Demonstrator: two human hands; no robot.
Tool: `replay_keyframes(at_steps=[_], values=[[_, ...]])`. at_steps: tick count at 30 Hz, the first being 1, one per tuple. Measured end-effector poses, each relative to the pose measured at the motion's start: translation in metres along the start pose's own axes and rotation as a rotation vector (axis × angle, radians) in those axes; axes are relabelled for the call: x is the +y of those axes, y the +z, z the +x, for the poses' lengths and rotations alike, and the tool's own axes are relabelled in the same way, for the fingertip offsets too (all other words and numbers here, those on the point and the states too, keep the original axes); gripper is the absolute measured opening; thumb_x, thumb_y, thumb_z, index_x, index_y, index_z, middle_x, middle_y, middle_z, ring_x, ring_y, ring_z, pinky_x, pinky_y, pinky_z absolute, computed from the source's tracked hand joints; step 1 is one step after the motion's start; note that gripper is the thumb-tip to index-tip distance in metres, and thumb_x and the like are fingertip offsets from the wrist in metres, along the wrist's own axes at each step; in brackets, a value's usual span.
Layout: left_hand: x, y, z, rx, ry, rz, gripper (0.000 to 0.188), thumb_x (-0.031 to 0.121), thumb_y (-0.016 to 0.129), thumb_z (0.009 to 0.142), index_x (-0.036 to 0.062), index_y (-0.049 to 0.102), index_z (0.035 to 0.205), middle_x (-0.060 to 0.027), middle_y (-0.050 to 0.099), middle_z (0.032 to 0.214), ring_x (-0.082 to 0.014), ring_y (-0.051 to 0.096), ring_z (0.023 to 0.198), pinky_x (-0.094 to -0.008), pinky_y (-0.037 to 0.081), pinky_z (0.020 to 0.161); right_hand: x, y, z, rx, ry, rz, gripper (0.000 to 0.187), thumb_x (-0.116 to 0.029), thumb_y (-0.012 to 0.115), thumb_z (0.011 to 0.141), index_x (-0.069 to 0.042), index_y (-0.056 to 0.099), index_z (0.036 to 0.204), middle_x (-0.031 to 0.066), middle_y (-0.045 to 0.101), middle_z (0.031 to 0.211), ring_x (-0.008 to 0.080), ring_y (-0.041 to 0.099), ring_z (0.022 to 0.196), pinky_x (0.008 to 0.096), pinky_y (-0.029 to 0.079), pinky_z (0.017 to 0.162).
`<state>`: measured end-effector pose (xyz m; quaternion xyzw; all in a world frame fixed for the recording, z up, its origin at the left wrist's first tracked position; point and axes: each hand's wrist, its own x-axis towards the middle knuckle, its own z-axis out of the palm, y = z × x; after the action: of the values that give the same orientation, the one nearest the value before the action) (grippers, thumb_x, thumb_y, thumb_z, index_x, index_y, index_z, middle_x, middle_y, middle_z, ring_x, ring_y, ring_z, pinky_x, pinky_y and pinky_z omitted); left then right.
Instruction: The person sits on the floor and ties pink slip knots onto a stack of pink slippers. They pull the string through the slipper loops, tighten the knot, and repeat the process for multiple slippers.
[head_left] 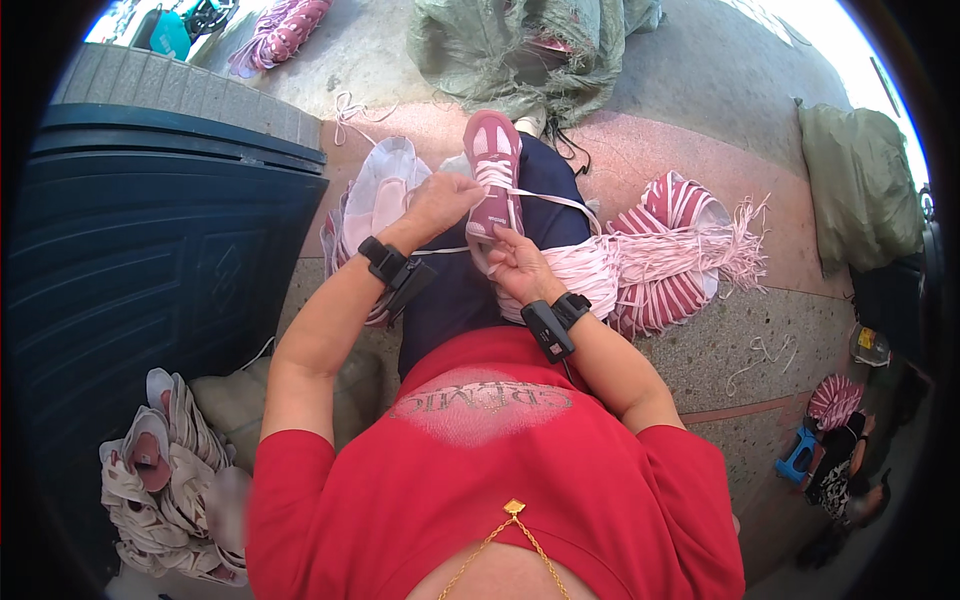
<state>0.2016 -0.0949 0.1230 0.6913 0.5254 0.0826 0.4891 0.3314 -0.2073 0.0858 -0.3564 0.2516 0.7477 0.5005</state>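
A pink shoe upper [491, 209] with a pale pink lace [493, 172] threaded across its front lies over my dark-trousered lap, toe away from me. My left hand [442, 207] is closed in a pinch at the left edge of its eyelets, on the lace; the fingertips are partly hidden. Around the near, heel end of the upper my right hand [522, 267] is closed, thumb and fingers gripping the edge. One lace strand [557, 199] runs from the upper toward the right. Beside my right wrist, a thick bundle of pale pink laces [585, 275] rests across my thigh.
Stacked shoe uppers [385, 190] are left of my knees; striped pink uppers [665, 255] lie to the right. A green woven sack [500, 60] stands ahead, another sack [860, 185] far right. The dark blue door [150, 220] and beige uppers [175, 490] are at left. A person [850, 470] is far right.
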Motion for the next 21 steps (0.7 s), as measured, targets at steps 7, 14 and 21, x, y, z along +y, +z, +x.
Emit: replay_keyframes(at_steps=[7, 14, 21], values=[[0.015, 0.008, 0.001, 0.033, 0.143, 0.218, 0.024, 0.021, 0.056, 0.086, -0.0021, 0.065, 0.087, -0.0174, 0.064, 0.073, -0.0251, 0.063, 0.070, -0.0353, 0.048, 0.066, -0.010, -0.023, -0.016, 0.003, -0.070, -0.251, 0.013, -0.009, 0.066, 0.083, -0.011, 0.054, 0.083, -0.0035, 0.048, 0.063, 0.0076, 0.038, 0.046, 0.0235, 0.034, 0.042], [0.006, 0.014, -0.003, 0.008, 0.288, 0.279, 0.023, 0.020, 0.056, 0.084, -0.0013, 0.065, 0.088, -0.0199, 0.064, 0.074, -0.0318, 0.064, 0.071, -0.0382, 0.049, 0.066, -0.024, -0.010, -0.036, 0.014, 0.035, -0.353, 0.014, -0.009, 0.065, 0.085, -0.003, 0.057, 0.095, -0.0021, 0.052, 0.067, 0.0029, 0.033, 0.043, 0.0173, 0.028, 0.038], [0.012, 0.014, -0.007, -0.009, 0.223, 0.324, 0.024, 0.021, 0.053, 0.085, 0.0002, 0.065, 0.085, -0.0214, 0.063, 0.077, -0.0362, 0.063, 0.075, -0.0414, 0.048, 0.068, -0.029, -0.012, -0.036, 0.011, 0.074, -0.369, 0.013, -0.009, 0.066, 0.084, -0.004, 0.057, 0.092, -0.0017, 0.053, 0.067, 0.0021, 0.032, 0.043, 0.0169, 0.024, 0.037]])
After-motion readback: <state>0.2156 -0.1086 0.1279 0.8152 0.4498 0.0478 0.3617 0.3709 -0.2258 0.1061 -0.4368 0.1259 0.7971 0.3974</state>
